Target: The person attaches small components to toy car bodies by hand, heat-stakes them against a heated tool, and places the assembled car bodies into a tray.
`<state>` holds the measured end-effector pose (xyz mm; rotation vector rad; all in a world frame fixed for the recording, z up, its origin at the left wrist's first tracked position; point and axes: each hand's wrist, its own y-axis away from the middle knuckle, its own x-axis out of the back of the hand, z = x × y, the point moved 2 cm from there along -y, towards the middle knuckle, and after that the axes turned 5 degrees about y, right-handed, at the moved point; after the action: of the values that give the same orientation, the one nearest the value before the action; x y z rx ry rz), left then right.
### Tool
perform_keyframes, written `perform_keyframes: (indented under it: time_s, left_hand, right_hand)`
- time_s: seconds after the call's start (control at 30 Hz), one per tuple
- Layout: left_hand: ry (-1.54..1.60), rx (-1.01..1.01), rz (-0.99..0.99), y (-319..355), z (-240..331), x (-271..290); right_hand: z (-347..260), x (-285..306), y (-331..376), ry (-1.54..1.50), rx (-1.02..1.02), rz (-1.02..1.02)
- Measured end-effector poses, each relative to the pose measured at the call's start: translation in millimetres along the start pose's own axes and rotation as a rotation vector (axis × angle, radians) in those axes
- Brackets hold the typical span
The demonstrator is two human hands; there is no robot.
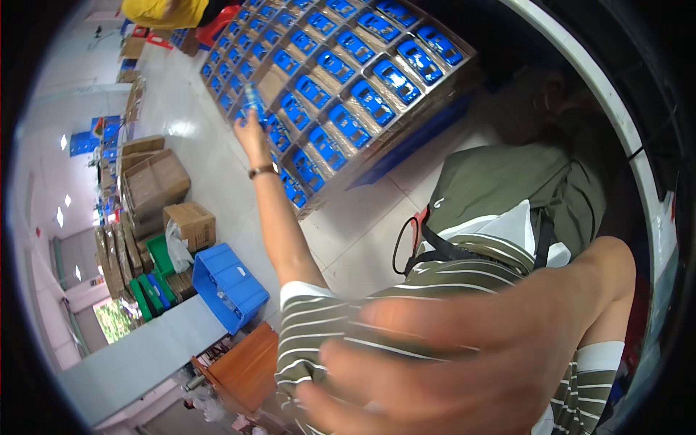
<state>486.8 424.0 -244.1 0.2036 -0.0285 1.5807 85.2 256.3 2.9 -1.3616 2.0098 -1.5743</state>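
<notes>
My left hand [251, 134], at the end of an outstretched arm, grips a small blue plastic shell [252, 100] over the near edge of a divided cardboard box [274, 81]. Blue plastic shells [336, 65] with cut-outs lie one by one in the box's compartments. One compartment beside my left hand shows only brown cardboard. Large and blurred, my right hand [442, 341] is raised close to the camera in front of my striped shirt [464, 272]. Its fingers are stretched and apart, and nothing shows in them.
A blue crate [230, 286] stands on the floor at left, near a brown carton [190, 223] and green crates [148, 293]. A wooden table [246, 370] is at lower left. Beyond the box is a person in yellow [167, 11]. A pale curved rail [616, 94] runs along the right.
</notes>
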Motion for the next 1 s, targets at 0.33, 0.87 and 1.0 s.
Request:
perform_keyframes:
  time_s: [0.33, 0.87, 1.0]
  left_hand:
    - [-0.81, -0.259, 0.422, -68.4, -35.9, -87.9]
    - [-0.925, -0.168, 0.475, -120.5, -86.9, -98.4]
    - [-0.981, -0.083, 0.4, -113.1, -94.9, -95.1]
  right_hand:
    - [26.0, -4.9, 11.7, 0.094, -0.219, -0.197]
    - [65.8, 33.6, 4.5, -0.252, -0.578, -0.245]
    - [65.5, 28.3, 29.5, -0.479, -0.646, -0.197]
